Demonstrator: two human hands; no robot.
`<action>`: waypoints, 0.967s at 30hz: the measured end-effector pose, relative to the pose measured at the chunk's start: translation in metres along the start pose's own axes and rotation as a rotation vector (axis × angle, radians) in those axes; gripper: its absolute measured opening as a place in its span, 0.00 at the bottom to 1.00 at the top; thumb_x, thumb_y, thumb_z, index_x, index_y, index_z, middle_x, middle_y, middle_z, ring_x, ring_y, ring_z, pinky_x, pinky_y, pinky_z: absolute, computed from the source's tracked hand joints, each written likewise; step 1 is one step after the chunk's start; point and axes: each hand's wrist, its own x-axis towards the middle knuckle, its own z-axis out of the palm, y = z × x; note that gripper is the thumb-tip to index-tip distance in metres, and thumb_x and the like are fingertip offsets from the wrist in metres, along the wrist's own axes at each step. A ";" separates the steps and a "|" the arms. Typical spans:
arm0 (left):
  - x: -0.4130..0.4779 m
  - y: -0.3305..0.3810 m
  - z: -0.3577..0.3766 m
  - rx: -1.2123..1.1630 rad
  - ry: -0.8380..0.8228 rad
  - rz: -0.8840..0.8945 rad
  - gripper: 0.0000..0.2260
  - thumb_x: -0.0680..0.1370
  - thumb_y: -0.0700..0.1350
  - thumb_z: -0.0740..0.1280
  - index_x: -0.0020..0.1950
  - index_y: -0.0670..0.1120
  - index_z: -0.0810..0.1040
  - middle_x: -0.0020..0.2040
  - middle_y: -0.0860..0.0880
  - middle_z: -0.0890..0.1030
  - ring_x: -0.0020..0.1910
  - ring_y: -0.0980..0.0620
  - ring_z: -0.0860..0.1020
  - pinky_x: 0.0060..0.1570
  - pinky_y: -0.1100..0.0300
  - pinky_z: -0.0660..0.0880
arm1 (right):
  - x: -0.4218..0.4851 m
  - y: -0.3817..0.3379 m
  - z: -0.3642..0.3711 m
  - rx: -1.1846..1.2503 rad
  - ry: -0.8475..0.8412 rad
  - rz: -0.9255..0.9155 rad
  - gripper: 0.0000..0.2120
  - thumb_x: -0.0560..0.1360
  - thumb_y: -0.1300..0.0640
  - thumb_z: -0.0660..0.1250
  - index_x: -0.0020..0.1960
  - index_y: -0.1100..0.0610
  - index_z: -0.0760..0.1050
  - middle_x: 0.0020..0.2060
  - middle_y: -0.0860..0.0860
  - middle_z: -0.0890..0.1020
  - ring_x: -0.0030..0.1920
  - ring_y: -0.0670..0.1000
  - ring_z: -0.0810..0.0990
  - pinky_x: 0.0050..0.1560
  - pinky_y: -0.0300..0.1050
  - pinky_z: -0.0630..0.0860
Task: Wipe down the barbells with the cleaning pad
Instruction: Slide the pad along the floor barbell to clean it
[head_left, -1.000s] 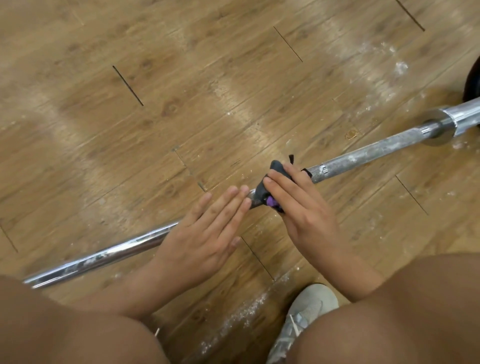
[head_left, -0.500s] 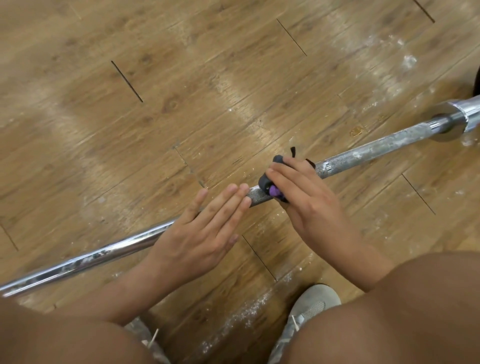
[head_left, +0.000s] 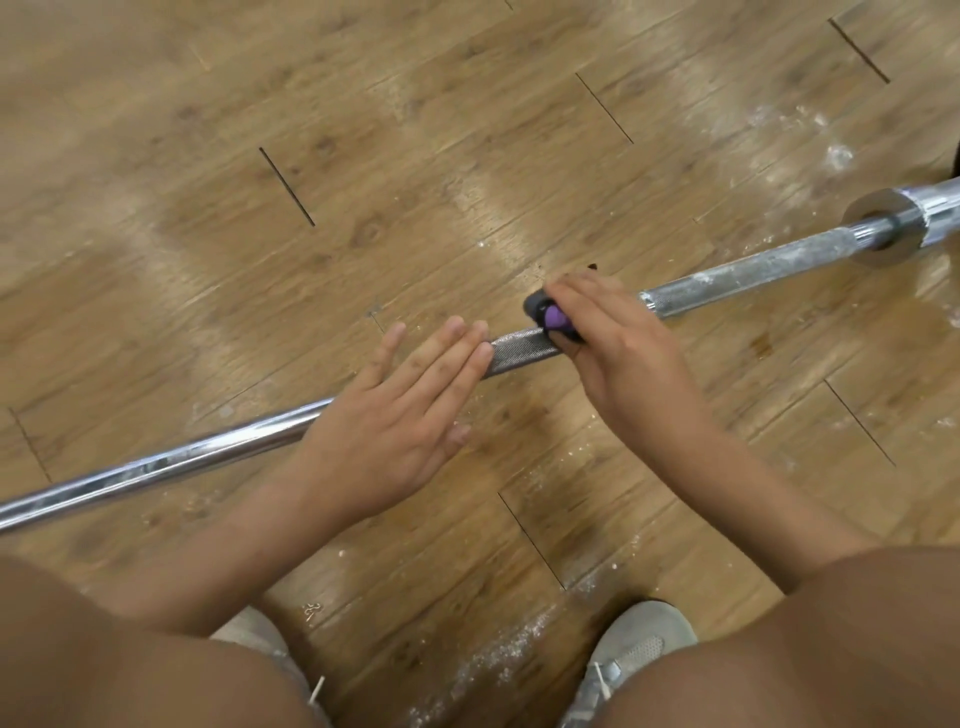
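The barbell (head_left: 753, 270) lies on the wooden floor (head_left: 363, 156), running slantwise from the lower left to the upper right. The cleaning pad (head_left: 551, 318), dark with a purple part showing, sits on the shaft about midway along its visible length. The right hand (head_left: 628, 358) holds it there: its fingers (head_left: 582, 296) are curled over the top of the pad and clamped on it, so that only the pad's left end shows past them.

Just to the left of the pad a short knurled stretch of bar (head_left: 524, 351) lies bare. At its other end the left hand (head_left: 395, 415) rests flat on the shaft, fingers straight and close together, with their tips on the knurling, near the pad but not touching it. The hand covers the bar beneath it.

To the right of the pad the shaft is dull and streaked with white dust as far as the collar (head_left: 883, 218); to the left of the left hand it is shiny chrome. White dust (head_left: 493, 660) is scattered on the floor planks. Two grey shoes (head_left: 634, 649) and the person's bare knees fill the near side.
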 end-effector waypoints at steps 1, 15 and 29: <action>-0.001 0.001 -0.001 -0.012 -0.011 -0.029 0.30 0.87 0.54 0.52 0.83 0.37 0.53 0.83 0.40 0.54 0.83 0.42 0.53 0.78 0.37 0.55 | 0.004 -0.001 0.002 0.001 0.034 0.027 0.16 0.81 0.63 0.67 0.68 0.67 0.75 0.63 0.59 0.80 0.67 0.61 0.75 0.70 0.54 0.70; 0.011 -0.012 0.016 0.030 0.021 -0.265 0.33 0.85 0.57 0.54 0.83 0.37 0.52 0.84 0.40 0.53 0.83 0.44 0.51 0.80 0.39 0.48 | 0.051 -0.005 0.025 -0.043 -0.004 -0.123 0.17 0.79 0.64 0.69 0.67 0.66 0.76 0.62 0.58 0.80 0.65 0.60 0.76 0.68 0.54 0.72; 0.046 -0.040 0.029 0.036 0.027 -0.413 0.35 0.84 0.61 0.53 0.83 0.39 0.52 0.84 0.42 0.54 0.83 0.45 0.50 0.80 0.38 0.47 | 0.092 0.017 0.033 -0.137 0.106 -0.082 0.18 0.79 0.63 0.68 0.68 0.65 0.75 0.64 0.57 0.80 0.68 0.62 0.74 0.67 0.58 0.73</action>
